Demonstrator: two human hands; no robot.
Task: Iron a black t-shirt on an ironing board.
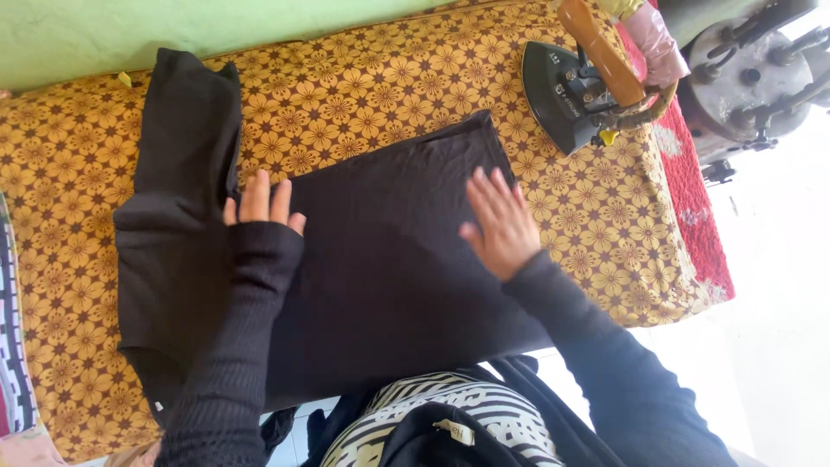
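Observation:
A dark brown garment (380, 259) lies spread flat on a table covered in a yellow-brown flowered cloth (363, 95). My left hand (259, 206), its black sleeve pulled over the palm, presses flat on the garment near a folded sleeve part (186, 147). Fingers apart, my right hand (497, 227) rests flat on the garment's right portion, close to its far edge. Neither hand grips anything.
A heavy dark iron (579, 82) with a brown wooden handle stands at the table's far right corner. A red patterned cloth (692, 207) runs along the right edge. Grey metal machinery (748, 73) sits beyond it. A green wall (130, 30) backs the table.

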